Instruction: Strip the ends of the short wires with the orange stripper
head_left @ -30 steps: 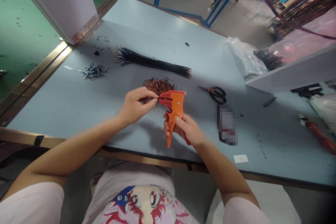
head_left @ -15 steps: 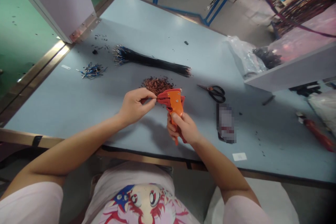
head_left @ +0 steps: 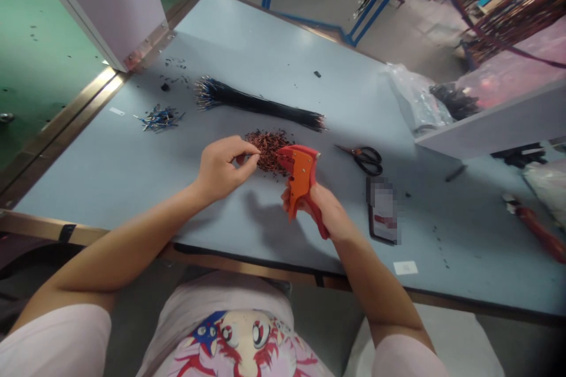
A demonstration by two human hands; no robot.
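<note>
Left hand (head_left: pixel 220 169) observed with its grip clenched in a pinch: thumb and forefinger held a short dark wire piece (head_left: pixel 244 158), its end pointing right toward the jaws of an orange wire stripper (head_left: pixel 300 177). Right hand (head_left: pixel 326 210) grasped the stripper by its handle, fingers wrapped round, head raised and tilted, jaws facing the left grip across a small gap; the wire piece was not in them. A pile of reddish-brown wire bits (head_left: pixel 268 149) lay on the desk (head_left: pixel 132 188) just ahead of both grips, almost touching the stripper's head. Farther ahead of the grips lay a long bundle of black wires (head_left: pixel 260 104), its ends fanned out. Ahead and left of the left grip sat a small heap of blue-tipped wire pieces (head_left: pixel 160 119). Right of the right grip: black-handled scissors (head_left: pixel 365 159) and a pixelated object (head_left: pixel 382 209), too blurred to name. Handling note: a pinch close to the wire end, with the stripper held steady and square to it, gives the cleanest feed into the jaws
</note>
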